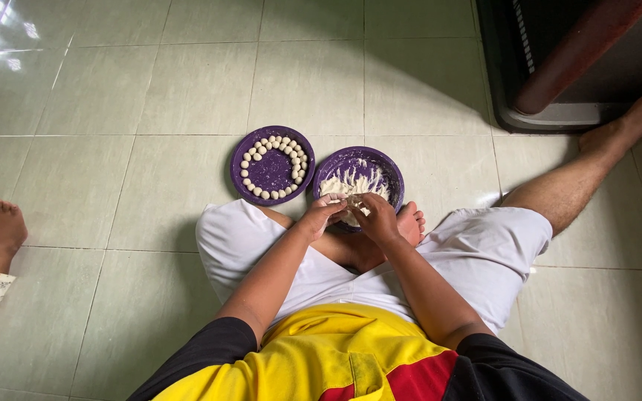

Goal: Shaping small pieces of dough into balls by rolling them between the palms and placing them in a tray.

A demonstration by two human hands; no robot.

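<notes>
Here, the left hand (322, 213) and right hand (375, 217) met over the near rim of the purple bowl (395, 176) of pale dough (354, 183), both closed on 1 small dough piece (352, 202), beside a purple plate (273, 173) ringed with dough balls (250, 158).

A single camera on the person's head looks steeply down the body to the floor (113, 89) ahead. It faces forward and down, near enough that lap and forearms fill the lower half. The two hands (351, 215) meet at centre; tiles stretch beyond them to the top edge. No second view.
</notes>
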